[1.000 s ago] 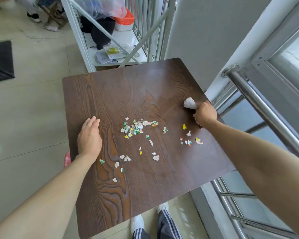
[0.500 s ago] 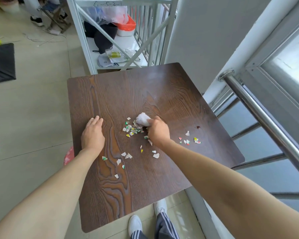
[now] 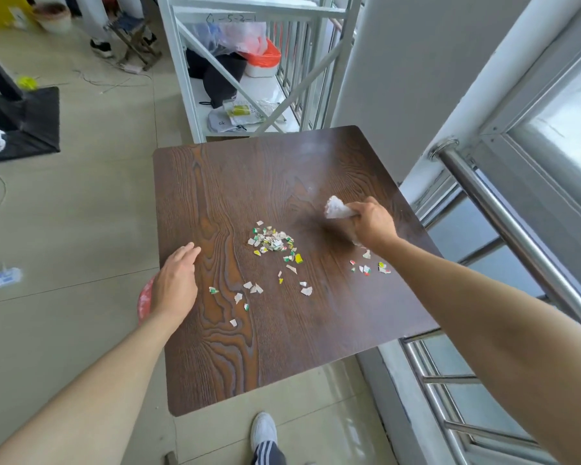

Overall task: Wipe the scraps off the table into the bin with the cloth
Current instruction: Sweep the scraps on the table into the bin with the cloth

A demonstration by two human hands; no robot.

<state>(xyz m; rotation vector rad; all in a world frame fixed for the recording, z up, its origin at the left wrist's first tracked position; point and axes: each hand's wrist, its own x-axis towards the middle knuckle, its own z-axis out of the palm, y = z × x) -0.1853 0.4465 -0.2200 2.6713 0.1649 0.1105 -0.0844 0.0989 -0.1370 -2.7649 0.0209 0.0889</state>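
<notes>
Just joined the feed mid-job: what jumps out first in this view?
A pile of coloured paper scraps sits mid-table on the dark wooden table, with looser bits trailing toward the near edge and right. The right hand grips a white cloth beyond them; the left hand lies flat at the left edge, above a red bin.

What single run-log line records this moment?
right hand: grips cloth | left hand: flat at table edge | scraps: piled mid-table, strays around | red bin: below left edge
</notes>
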